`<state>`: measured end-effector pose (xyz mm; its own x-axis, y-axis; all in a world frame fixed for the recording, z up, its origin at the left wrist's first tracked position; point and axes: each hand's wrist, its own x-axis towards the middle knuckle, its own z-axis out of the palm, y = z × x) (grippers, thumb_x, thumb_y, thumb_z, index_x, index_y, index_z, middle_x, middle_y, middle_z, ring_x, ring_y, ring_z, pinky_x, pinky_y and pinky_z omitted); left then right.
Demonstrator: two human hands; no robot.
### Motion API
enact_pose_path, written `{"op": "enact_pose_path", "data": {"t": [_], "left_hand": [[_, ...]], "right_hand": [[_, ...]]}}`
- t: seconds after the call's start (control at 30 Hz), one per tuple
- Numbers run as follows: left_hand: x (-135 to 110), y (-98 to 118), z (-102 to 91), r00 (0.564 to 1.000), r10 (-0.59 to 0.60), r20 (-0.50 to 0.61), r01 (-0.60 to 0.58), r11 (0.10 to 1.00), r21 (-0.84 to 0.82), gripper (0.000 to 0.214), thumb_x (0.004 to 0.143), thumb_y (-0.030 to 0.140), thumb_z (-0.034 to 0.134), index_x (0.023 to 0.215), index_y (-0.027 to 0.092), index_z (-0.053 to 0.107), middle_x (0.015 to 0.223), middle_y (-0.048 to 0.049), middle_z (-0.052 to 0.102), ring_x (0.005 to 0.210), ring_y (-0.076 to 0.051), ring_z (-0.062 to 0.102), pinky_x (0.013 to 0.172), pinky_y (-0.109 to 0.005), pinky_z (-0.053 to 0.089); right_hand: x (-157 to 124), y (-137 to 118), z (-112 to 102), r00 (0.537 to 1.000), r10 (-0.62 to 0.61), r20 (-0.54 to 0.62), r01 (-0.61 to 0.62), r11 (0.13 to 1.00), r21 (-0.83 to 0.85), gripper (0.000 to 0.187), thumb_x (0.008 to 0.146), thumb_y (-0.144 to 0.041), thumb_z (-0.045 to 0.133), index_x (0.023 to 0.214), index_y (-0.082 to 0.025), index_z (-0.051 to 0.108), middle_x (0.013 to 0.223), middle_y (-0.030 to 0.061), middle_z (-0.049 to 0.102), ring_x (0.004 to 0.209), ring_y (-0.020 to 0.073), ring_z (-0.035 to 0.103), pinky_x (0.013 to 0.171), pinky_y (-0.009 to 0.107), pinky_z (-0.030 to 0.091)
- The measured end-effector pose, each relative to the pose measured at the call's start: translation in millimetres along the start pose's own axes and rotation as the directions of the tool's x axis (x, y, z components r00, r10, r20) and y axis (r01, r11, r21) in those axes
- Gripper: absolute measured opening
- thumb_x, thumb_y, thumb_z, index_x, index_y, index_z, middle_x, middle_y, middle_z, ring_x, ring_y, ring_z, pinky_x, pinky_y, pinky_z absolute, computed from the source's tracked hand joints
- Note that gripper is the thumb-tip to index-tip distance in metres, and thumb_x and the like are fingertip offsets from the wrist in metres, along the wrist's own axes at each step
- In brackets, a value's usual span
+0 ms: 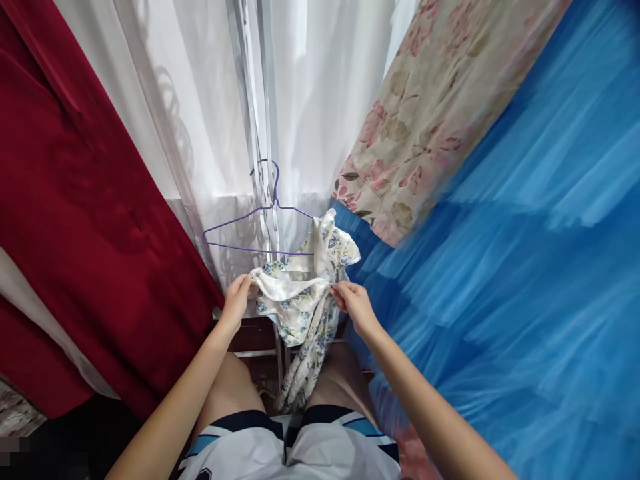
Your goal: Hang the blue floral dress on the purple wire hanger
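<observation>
A white floral garment (299, 315) with blue and green flowers is stretched between my two hands, its lower part hanging down between my knees. My left hand (237, 301) pinches the white edge at its left side. My right hand (354, 303) pinches the same edge farther right. Behind it a purple hanger (235, 220) hangs by its hook from a metallic pole. The hanger's right arm goes into the garment's upper right part, where a short sleeve shows. The hanger's left arm is bare.
Sheer white curtains (200, 100) hang behind the metallic pole (267, 87). A dark red curtain (95, 220) covers the left side. On the right are a cream floral cloth (400, 147) and a layered blue tulle fabric (520, 280), close to my right arm.
</observation>
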<state>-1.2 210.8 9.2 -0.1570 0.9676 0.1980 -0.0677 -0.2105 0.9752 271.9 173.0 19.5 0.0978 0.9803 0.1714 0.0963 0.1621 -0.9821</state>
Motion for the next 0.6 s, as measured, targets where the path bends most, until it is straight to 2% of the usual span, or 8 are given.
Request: {"op": "enact_pose_path", "data": {"t": [0.1,0.17,0.23,0.3,0.37,0.4,0.5,0.6], "left_hand": [[-14,23,18.6,0.988,0.13,0.089,-0.128,0.991,-0.028,0.038,0.083,0.055,0.062,0.084,0.018,0.063,0.087,-0.0047,0.066,0.087,-0.019,0.061,0.082,-0.028,0.047],[-27,40,32.4,0.965,0.219,0.144,-0.219,0.976,-0.016,0.035,0.088,0.052,0.058,0.083,0.018,0.062,0.086,-0.0036,0.063,0.085,-0.018,0.059,0.081,-0.026,0.046],[-44,55,47.0,0.941,0.27,0.204,-0.277,0.961,0.006,0.032,0.092,0.049,0.054,0.084,0.018,0.061,0.084,-0.003,0.062,0.083,-0.017,0.057,0.079,-0.025,0.046],[-63,68,60.9,0.912,0.291,0.288,-0.313,0.949,0.034,0.03,0.095,0.046,0.052,0.088,0.018,0.062,0.085,-0.0032,0.062,0.083,-0.018,0.058,0.079,-0.026,0.046],[-77,77,72.1,0.875,0.302,0.377,-0.352,0.934,0.067,0.028,0.097,0.042,0.05,0.091,0.018,0.064,0.087,-0.0042,0.063,0.087,-0.019,0.06,0.083,-0.028,0.047],[-82,80,75.8,0.855,0.308,0.417,-0.373,0.924,0.082,0.028,0.097,0.041,0.049,0.092,0.018,0.065,0.088,-0.0047,0.064,0.089,-0.019,0.061,0.086,-0.029,0.047],[-87,82,77.0,0.811,0.325,0.486,-0.414,0.906,0.085,0.026,0.097,0.04,0.051,0.105,0.021,0.066,0.104,-0.0075,0.066,0.105,-0.022,0.061,0.098,-0.032,0.045],[-87,69,63.2,0.765,0.253,0.592,-0.333,0.943,0.026,0.045,0.095,0.045,0.052,0.135,0.025,0.054,0.129,-0.011,0.06,0.124,-0.024,0.055,0.108,-0.037,0.04]], "right_hand": [[-15,24,-24,0.994,0.071,0.08,-0.061,0.991,-0.117,0.034,0.079,-0.043,0.059,0.057,-0.017,0.059,0.038,-0.0049,0.043,0.037,0.0097,0.033,0.043,0.025,0.023],[-27,25,-29,0.977,0.107,0.186,-0.062,0.97,-0.235,0.028,0.072,-0.038,0.069,0.056,-0.016,0.063,0.042,-0.0018,0.052,0.041,0.0117,0.043,0.046,0.025,0.029],[-37,14,-23,0.963,0.063,0.261,0.04,0.928,-0.371,0.019,0.067,-0.033,0.076,0.066,-0.016,0.07,0.057,0.0014,0.064,0.053,0.015,0.053,0.053,0.026,0.036],[-46,-4,-9,0.94,-0.065,0.336,0.212,0.881,-0.423,0.028,0.066,-0.033,0.08,0.088,-0.017,0.073,0.083,0.0046,0.071,0.071,0.0189,0.059,0.065,0.029,0.043],[-53,-22,9,0.887,-0.176,0.427,0.331,0.888,-0.32,0.041,0.069,-0.034,0.08,0.106,-0.019,0.069,0.104,0.0068,0.07,0.089,0.0227,0.06,0.079,0.033,0.046],[-57,-29,18,0.862,-0.195,0.469,0.331,0.915,-0.229,0.04,0.074,-0.034,0.077,0.109,-0.018,0.068,0.107,0.0071,0.069,0.094,0.0238,0.06,0.084,0.035,0.047],[-66,-39,36,0.868,-0.104,0.486,0.087,0.995,0.057,0.03,0.082,-0.033,0.069,0.108,-0.018,0.066,0.102,0.0049,0.068,0.094,0.0228,0.061,0.088,0.035,0.047],[-73,-40,35,0.866,0.099,0.491,-0.262,0.924,0.277,0.033,0.081,-0.039,0.071,0.107,-0.02,0.064,0.09,0.0026,0.068,0.081,0.0198,0.062,0.082,0.034,0.049]]}}
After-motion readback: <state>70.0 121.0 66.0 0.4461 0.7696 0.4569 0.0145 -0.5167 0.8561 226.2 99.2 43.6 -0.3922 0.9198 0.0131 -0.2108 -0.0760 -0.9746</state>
